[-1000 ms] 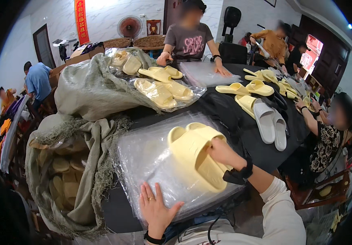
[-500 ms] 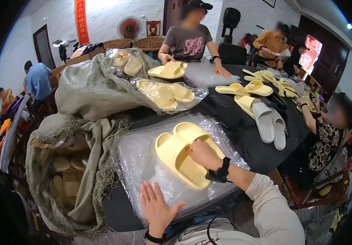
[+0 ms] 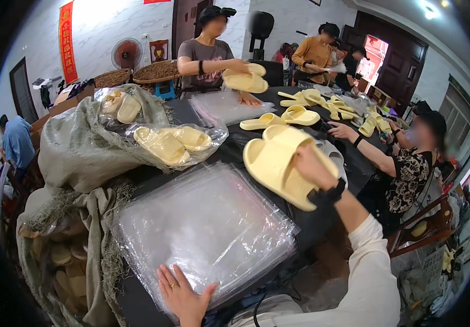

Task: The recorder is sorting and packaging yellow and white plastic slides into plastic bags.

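Over there the right hand (image 3: 312, 167) grips a pair of yellow slippers (image 3: 272, 159), which jut out to its left above the dark table (image 3: 137, 302); I can't see its fingertips. The left hand (image 3: 186, 298) lies flat, fingers spread, on the near edge of the clear bags (image 3: 208, 226) stacked ahead of it.

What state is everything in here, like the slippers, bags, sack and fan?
Yellow slippers: unbagged, held up
Right grip: closed on the yellow slippers
Left grip: open, resting on the clear bags
Clear bags: stacked flat, edges uneven
Wrapped slippers: inside clear plastic
Near sack: mouth open, slippers inside
Far door: open
Fan: can't tell if it's running
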The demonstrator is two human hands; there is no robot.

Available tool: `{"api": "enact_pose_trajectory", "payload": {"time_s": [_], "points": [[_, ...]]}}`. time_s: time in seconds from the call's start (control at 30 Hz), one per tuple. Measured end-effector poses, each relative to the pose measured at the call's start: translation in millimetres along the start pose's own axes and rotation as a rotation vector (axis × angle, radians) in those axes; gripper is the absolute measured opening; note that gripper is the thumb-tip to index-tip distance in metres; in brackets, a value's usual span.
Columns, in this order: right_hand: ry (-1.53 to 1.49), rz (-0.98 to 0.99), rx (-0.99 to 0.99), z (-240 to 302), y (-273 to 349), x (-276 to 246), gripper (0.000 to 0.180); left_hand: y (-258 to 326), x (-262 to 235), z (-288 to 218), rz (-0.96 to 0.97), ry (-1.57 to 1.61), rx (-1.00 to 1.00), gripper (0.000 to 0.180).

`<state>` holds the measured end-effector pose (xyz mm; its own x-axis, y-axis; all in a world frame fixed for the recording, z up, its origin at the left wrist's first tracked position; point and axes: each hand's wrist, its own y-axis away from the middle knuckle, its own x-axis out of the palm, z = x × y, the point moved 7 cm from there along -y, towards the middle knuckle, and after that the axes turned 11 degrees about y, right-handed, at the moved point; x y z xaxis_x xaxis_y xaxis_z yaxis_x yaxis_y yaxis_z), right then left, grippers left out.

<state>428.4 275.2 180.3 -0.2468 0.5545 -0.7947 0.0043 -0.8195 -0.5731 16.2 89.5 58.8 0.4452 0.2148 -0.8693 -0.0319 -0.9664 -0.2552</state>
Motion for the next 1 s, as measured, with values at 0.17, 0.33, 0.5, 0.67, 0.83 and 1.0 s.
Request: {"api": "enact_pose_trajectory", "payload": {"time_s": [0.17,0.33,0.5,0.67,0.83,1.0], "points": [[0.021,-0.156,0.263,-103,-62,-37,0.019,0,-2,0,0.0,-0.037,-0.02,0.095],[0.076,-0.382,0.535,-151,-69,-17,0.026,4,11,9,-0.008,-0.029,-0.004,0.105],[-0.219,-0.148,0.276,-27,-24,73,0.031,4,8,8,-0.01,-0.02,-0.013,0.102],[-0.56,0.288,-0.265,179,42,57,0.029,6,8,13,-0.01,-0.015,-0.025,0.103],[-0.829,0.501,-0.401,285,76,40,0.029,-1,9,11,-0.05,0.036,-0.044,0.102],[-0.461,0.445,-0.55,290,125,127,0.035,-4,8,12,-0.046,0.078,-0.012,0.099]]}}
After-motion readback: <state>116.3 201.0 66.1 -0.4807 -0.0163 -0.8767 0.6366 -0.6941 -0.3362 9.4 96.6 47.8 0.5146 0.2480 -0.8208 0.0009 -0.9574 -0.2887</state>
